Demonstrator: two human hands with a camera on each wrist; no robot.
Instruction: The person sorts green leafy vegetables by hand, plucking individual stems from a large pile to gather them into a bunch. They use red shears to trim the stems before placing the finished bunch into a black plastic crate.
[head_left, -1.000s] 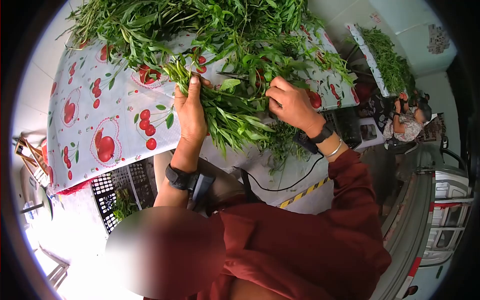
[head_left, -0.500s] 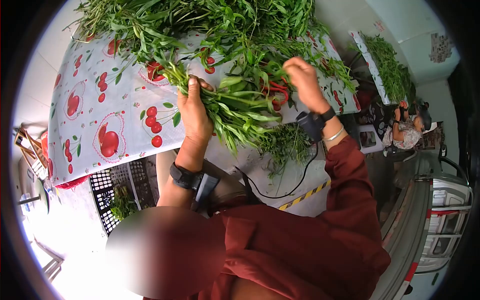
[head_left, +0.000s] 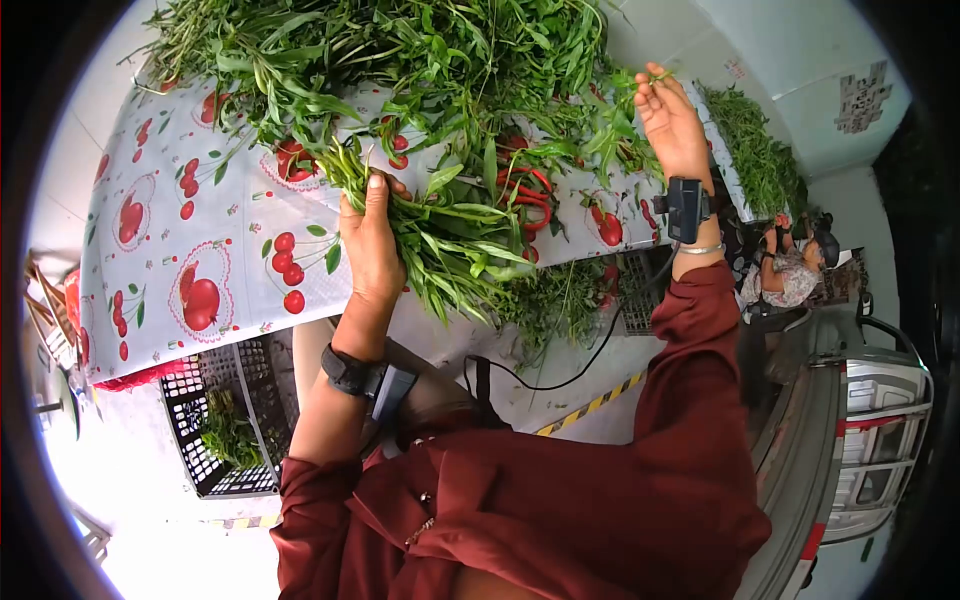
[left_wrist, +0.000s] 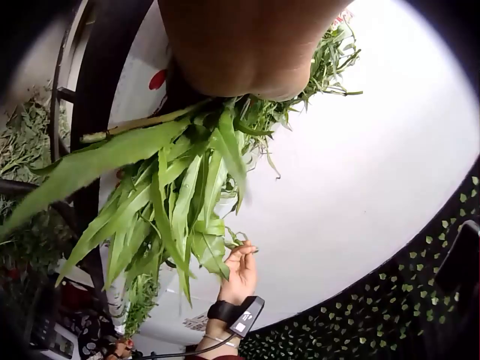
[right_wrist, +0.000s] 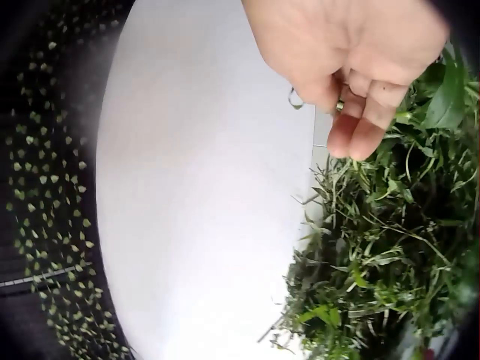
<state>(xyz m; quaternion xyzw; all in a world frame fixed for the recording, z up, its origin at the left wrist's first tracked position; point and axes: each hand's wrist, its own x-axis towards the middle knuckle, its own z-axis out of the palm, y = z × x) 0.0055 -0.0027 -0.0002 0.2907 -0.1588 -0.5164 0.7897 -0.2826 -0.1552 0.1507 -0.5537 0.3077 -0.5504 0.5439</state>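
My left hand (head_left: pixel 372 243) grips a bunch of leafy green stems (head_left: pixel 445 245), cut ends at the upper left and leaves hanging right, above the cherry-print tablecloth. In the left wrist view the bunch's long leaves (left_wrist: pixel 180 195) fan out below the hand. My right hand (head_left: pixel 675 125) is raised at the table's right side, its thumb and fingertips pinching a small green sprig (head_left: pixel 655 77). In the right wrist view the right hand (right_wrist: pixel 352 60) shows a bit of stem between thumb and fingers. Red-handled scissors (head_left: pixel 528 197) lie just right of the bunch.
A large heap of greens (head_left: pixel 400 50) covers the table's far side. The tablecloth (head_left: pixel 150 290) reaches the near edge, with a black crate (head_left: pixel 225 480) below it. Another table of greens (head_left: pixel 755 145) and a seated person (head_left: pixel 795 275) are at the right. A black cable (head_left: pixel 560 385) hangs nearby.
My right hand has moved from beside the bunch up and to the right, with a sprig at its fingertips. The scissors' red handles have come into view. My left hand still holds the bunch.
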